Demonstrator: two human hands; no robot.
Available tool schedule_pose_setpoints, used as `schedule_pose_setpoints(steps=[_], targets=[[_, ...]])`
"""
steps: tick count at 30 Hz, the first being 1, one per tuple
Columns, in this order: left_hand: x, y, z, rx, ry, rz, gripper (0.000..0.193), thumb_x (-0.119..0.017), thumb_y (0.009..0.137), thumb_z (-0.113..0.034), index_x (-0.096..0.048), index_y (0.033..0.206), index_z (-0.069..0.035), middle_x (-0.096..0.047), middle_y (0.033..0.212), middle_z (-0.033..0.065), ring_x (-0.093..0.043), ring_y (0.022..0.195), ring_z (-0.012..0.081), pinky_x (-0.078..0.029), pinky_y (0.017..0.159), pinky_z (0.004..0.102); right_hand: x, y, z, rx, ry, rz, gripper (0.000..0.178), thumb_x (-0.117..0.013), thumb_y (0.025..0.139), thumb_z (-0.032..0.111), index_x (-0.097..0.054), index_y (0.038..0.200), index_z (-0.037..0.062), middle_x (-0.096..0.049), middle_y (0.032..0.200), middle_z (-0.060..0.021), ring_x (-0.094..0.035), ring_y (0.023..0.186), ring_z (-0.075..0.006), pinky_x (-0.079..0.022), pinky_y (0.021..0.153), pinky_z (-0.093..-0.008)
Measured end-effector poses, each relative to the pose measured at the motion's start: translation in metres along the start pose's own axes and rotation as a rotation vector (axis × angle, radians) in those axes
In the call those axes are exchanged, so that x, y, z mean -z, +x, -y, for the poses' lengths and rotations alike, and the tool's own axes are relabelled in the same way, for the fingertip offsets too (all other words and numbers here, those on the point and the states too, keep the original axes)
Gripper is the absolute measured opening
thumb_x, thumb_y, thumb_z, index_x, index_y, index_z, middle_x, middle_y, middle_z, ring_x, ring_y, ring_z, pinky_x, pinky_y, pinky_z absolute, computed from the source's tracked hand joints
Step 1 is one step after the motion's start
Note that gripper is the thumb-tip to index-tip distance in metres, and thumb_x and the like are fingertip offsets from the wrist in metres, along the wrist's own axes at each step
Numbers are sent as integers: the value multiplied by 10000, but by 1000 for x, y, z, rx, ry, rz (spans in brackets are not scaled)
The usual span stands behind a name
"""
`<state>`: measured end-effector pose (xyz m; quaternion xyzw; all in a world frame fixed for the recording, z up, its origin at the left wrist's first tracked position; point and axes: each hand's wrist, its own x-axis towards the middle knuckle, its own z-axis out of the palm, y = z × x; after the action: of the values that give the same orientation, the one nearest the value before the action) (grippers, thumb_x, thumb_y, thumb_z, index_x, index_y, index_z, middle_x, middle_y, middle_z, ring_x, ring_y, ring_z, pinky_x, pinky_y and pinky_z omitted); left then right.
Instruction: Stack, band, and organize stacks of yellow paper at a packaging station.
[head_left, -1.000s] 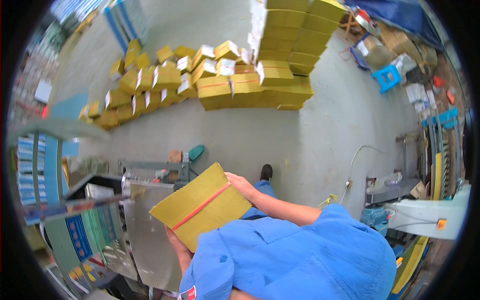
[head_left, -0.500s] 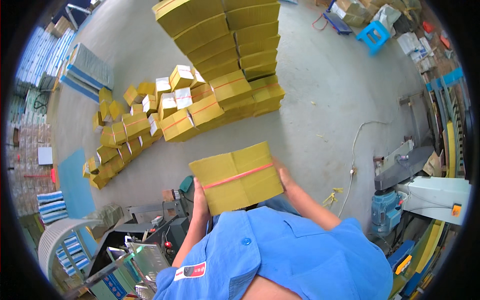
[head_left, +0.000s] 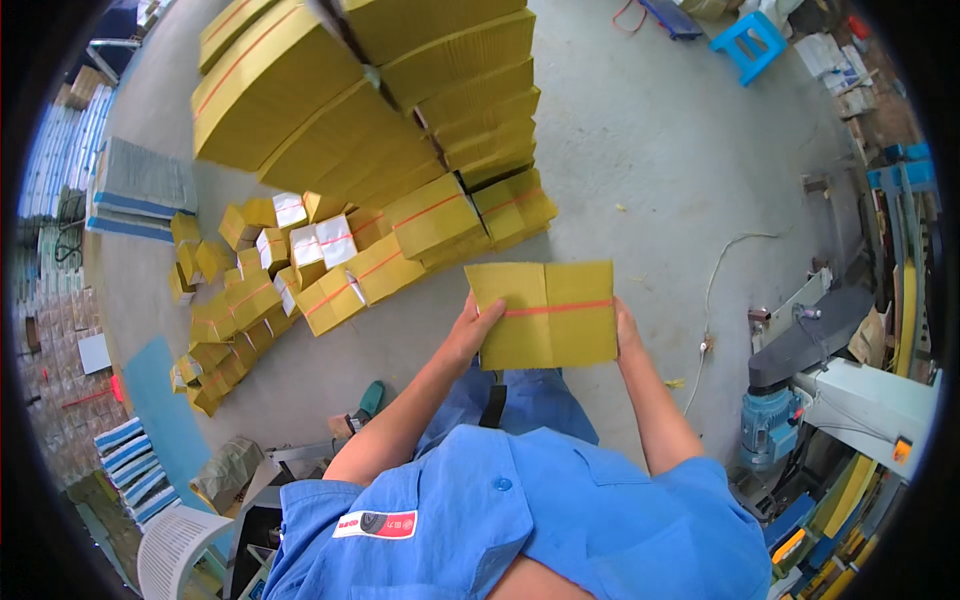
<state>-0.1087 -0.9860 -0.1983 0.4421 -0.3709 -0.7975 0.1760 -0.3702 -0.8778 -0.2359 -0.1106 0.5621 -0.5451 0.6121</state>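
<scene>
Between my two hands is a yellow cardboard-wrapped bundle [head_left: 550, 335], with a red strap running across its top. My left hand [head_left: 476, 326] is closed on its left edge, thumb lying on the top face. At the opposite edge my right hand [head_left: 628, 330] grips the side, its fingers partly hidden by the bundle. The bundle is level in front of my body, near a tall stack of similar yellow bundles [head_left: 455, 85]. At the foot of this stack a lower row of strapped bundles [head_left: 435, 212] reaches toward the left.
Loose yellow bundles [head_left: 235, 305], some with white ends, lie piled on the floor at left. A blue stool [head_left: 748, 45] stands far right. On the right a blue motor [head_left: 768, 430] adjoins a machine, and a white cable [head_left: 708, 300] trails over the floor.
The bundle in my hands has moved right and away from my body, and turned level. My view has shifted, so the tall stack looms larger and farther left.
</scene>
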Motion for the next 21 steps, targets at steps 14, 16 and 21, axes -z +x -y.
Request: schedule_pose_setpoints(steps=[14, 16, 21], targets=[[61, 297, 18, 129, -136, -457, 430, -652, 909, -211, -493, 1291, -95, -584, 1196, 27, -544, 1093, 158, -441, 937, 322, 29, 354, 10, -251, -21, 83, 415, -400, 1023, 312, -496, 1302, 21, -596, 1175, -84, -559, 1074, -162, -456, 926, -297], [72, 322, 21, 108, -139, -494, 440, -660, 900, -201, -495, 1289, -78, -585, 1183, 31, -551, 1064, 161, -435, 926, 316, 22, 383, -6, -220, -48, 60, 466, -397, 1023, 344, -460, 1347, 16, -587, 1212, -90, -537, 1128, -171, -436, 958, -302], [125, 357, 54, 60, 47, -528, 543, -612, 897, -280, -417, 1362, -80, -499, 1325, 74, -465, 1214, 196, -378, 1012, 377, 7, 453, -60, -175, -209, 52, 525, -388, 1020, 388, -450, 1367, -1, -565, 1269, -107, -513, 1165, -177, -411, 985, -310]])
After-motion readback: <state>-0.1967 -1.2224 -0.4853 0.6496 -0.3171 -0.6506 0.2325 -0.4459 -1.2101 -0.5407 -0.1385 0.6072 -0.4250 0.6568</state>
